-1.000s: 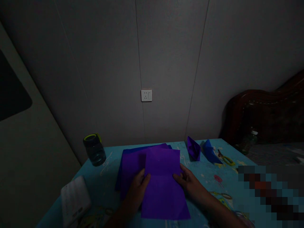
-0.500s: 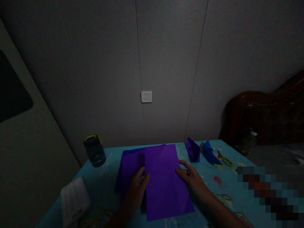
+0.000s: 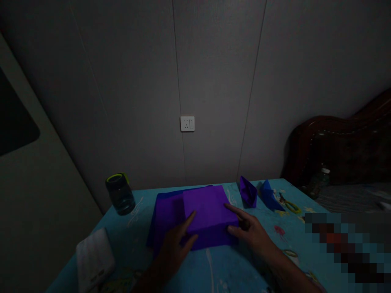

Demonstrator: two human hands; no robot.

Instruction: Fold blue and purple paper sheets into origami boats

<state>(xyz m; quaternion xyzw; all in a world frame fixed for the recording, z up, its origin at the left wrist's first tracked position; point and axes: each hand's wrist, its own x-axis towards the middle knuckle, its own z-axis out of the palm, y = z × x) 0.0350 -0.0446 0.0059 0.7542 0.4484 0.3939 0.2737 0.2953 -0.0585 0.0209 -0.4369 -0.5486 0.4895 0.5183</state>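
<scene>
A purple sheet of paper (image 3: 207, 205) lies in front of me, bent across so its near part (image 3: 210, 238) drops away darker towards me. At its left edge is my left hand (image 3: 179, 242), with the index finger on top and the thumb against the near face. My right hand (image 3: 250, 230) grips the right edge in the same way, index finger along the top and thumb low at the bend. Beneath and to the left lie more purple paper (image 3: 168, 217) and a blue sheet (image 3: 152, 228), partly covered.
On the blue patterned tablecloth (image 3: 131, 236) stand a dark see-through cup (image 3: 120, 195) and a white object (image 3: 95, 258) at left. A folded purple paper shape (image 3: 248, 192), a folded blue one (image 3: 270, 196) and a yellow-handled tool (image 3: 290, 205) lie at back right.
The sheet lay spread out with its near edge towards me; now that near part is bent over, making the sheet look shorter. Both hands have shifted slightly, with index fingers extended on the paper.
</scene>
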